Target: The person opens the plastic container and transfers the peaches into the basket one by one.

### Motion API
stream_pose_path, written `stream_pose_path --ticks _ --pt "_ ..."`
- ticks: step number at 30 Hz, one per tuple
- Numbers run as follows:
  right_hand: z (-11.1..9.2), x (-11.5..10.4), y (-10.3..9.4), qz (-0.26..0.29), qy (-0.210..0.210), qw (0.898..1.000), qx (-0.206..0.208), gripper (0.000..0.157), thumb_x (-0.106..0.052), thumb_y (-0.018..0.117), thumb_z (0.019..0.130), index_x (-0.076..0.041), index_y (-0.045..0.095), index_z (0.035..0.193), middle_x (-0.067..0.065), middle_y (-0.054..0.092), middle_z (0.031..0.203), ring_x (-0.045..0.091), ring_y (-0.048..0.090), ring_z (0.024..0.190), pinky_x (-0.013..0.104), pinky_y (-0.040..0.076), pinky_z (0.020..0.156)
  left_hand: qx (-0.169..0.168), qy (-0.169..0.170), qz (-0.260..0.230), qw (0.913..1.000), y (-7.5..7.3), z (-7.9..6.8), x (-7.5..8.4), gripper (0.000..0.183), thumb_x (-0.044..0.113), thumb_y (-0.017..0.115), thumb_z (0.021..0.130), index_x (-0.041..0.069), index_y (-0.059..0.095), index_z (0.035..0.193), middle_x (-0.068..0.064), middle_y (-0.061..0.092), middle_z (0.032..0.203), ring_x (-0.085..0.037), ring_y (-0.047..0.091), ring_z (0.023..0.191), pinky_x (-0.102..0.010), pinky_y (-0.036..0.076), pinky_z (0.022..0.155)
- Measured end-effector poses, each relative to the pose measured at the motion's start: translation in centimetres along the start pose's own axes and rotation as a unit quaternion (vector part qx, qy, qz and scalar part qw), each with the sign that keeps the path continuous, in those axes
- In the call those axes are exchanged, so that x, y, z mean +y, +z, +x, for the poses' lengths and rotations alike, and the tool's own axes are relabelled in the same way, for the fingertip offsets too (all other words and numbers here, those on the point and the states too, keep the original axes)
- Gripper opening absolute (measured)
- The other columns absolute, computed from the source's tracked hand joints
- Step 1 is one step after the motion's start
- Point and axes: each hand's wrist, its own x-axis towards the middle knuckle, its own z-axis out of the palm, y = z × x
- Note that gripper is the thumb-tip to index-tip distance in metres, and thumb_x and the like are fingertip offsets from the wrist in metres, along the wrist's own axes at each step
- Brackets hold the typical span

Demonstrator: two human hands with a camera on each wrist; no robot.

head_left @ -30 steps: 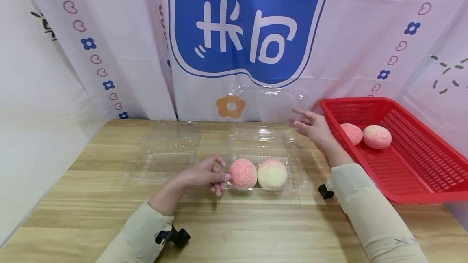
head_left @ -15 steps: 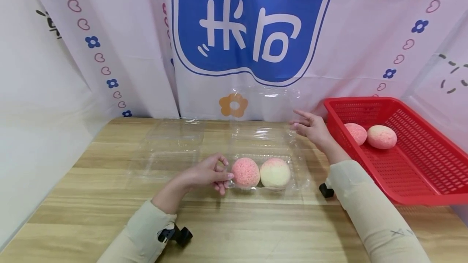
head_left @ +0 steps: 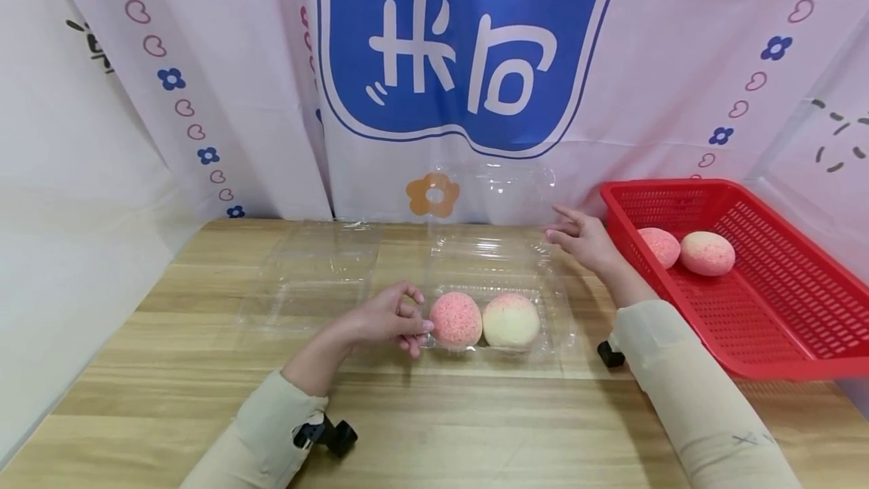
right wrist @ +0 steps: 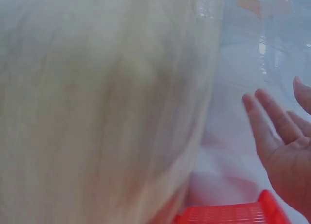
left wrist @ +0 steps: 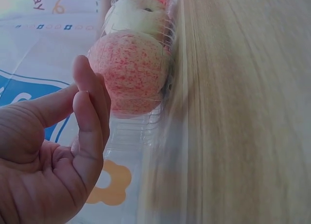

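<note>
A clear plastic box stands at mid-table, its lid raised against the curtain. Inside it sit two round balls side by side: a speckled pink ball and a cream ball with a pink top. At the box's left wall, my left hand has loosely bent fingers, fingertips close to the pink ball. Seen from the left wrist, that palm shows nothing in it. My right hand, near the box's right side by the lid, has fingers spread and nothing shows in the palm.
Another clear plastic box lies open to the left. A red basket at the right holds a pink ball and a pink-and-cream ball. A printed curtain hangs behind the wooden table.
My right hand has shifted slightly to the right. My left hand stays at the box's left wall, and the balls stay where they were. The head view has turned slightly.
</note>
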Motion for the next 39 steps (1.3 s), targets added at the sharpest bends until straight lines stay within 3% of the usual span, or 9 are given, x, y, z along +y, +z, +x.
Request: stream_pose_path --ticks 4,10,14,22,27,31,39 --pt "-1.1 -1.2 -0.7 -0.036 -0.015 0.999 0.022 0.062 -0.015 0.059 0.1 -0.001 0.031 0.153 0.032 0.055 0.137 0.044 0.054 0.128 0.055 0.047 0.106 -0.005 -0.002 -0.01 0.9999 0.1 0.0 0.0 0.044 0.0 0.059 0.097 -0.008 0.029 0.128 -0.004 0.064 0.072 -0.011 0.065 0.057 -0.022 0.054 0.06" --pt "-3.7 -3.6 -1.6 -0.02 -0.006 1.0 0.023 0.066 -0.03 0.058 0.101 -0.009 0.029 0.156 0.023 0.039 0.155 0.045 0.044 0.138 0.058 0.042 0.11 -0.008 0.0 -0.014 0.9999 0.0 0.0 -0.1 0.044 0.0 0.058 0.096 -0.009 0.029 0.128 -0.005 0.064 0.074 -0.012 0.065 0.059 -0.022 0.056 0.061" --pt "-5.3 -4.9 -2.2 -0.009 -0.02 1.0 0.018 0.062 -0.029 0.057 0.101 -0.011 0.031 0.155 0.019 0.041 0.155 0.042 0.045 0.138 0.057 0.042 0.11 -0.01 0.003 -0.014 0.9998 -0.1 0.0 -0.2 0.045 0.0 0.059 0.096 -0.008 0.029 0.129 -0.006 0.065 0.076 -0.012 0.065 0.06 -0.024 0.057 0.063" --pt "-7.1 -5.2 -1.7 -0.02 -0.071 0.995 -0.063 0.06 -0.023 0.065 0.097 -0.012 0.042 0.15 0.015 0.05 0.148 0.038 0.053 0.131 0.046 0.053 0.1 -0.013 -0.005 -0.019 0.9997 -0.1 0.0 -0.2 0.046 0.002 0.059 0.096 -0.007 0.029 0.13 -0.005 0.065 0.076 -0.012 0.066 0.061 -0.024 0.058 0.065" --pt "-7.4 -4.7 -0.4 -0.035 -0.125 0.983 -0.131 0.06 -0.016 0.07 0.093 -0.005 0.045 0.146 0.02 0.053 0.144 0.046 0.054 0.127 0.057 0.051 0.1 -0.018 -0.003 -0.024 0.9995 0.0 0.1 -0.3 0.046 0.002 0.059 0.097 -0.007 0.029 0.13 -0.006 0.065 0.077 -0.012 0.066 0.061 -0.024 0.058 0.064" --pt "-7.6 -4.6 0.7 -0.03 -0.12 0.975 -0.183 0.063 -0.018 0.072 0.091 -0.006 0.045 0.147 0.02 0.051 0.146 0.048 0.052 0.127 0.067 0.043 0.103 -0.02 0.003 -0.027 0.9994 0.0 0.1 -0.4 0.046 0.002 0.059 0.097 -0.007 0.028 0.13 -0.006 0.064 0.076 -0.012 0.066 0.061 -0.024 0.057 0.064" --pt "-7.5 -4.6 2.4 -0.036 -0.123 0.96 -0.247 0.069 -0.023 0.074 0.089 -0.008 0.043 0.149 0.019 0.046 0.15 0.045 0.051 0.13 0.065 0.042 0.106 -0.016 -0.002 -0.026 0.9995 -0.1 0.1 -0.3 0.047 0.002 0.059 0.097 -0.007 0.028 0.13 -0.006 0.064 0.077 -0.012 0.066 0.061 -0.024 0.057 0.064"
